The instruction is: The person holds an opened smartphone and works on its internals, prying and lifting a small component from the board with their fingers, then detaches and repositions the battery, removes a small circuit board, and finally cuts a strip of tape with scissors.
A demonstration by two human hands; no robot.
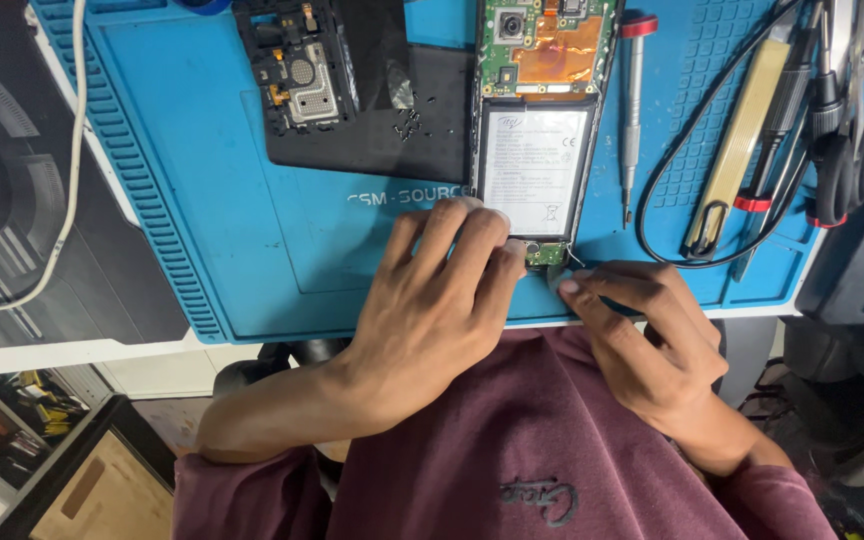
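Opened phone [537,120]: back off, white battery, green board exposed | long axis runs away from wearer, camera end far | left hand [432,300] fingers flat on near end | right hand [642,330] pinching near-end part; item unclear

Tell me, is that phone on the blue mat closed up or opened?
Opened. The phone lies with its back cover off: the white battery and green circuit board are bare. Both hands work at its lower end.

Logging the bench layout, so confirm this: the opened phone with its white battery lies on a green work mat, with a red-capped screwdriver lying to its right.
One detail is wrong: the work mat is blue, not green. The head view shows the opened phone with its white battery lying on that blue mat, and the red-capped screwdriver does lie to its right.
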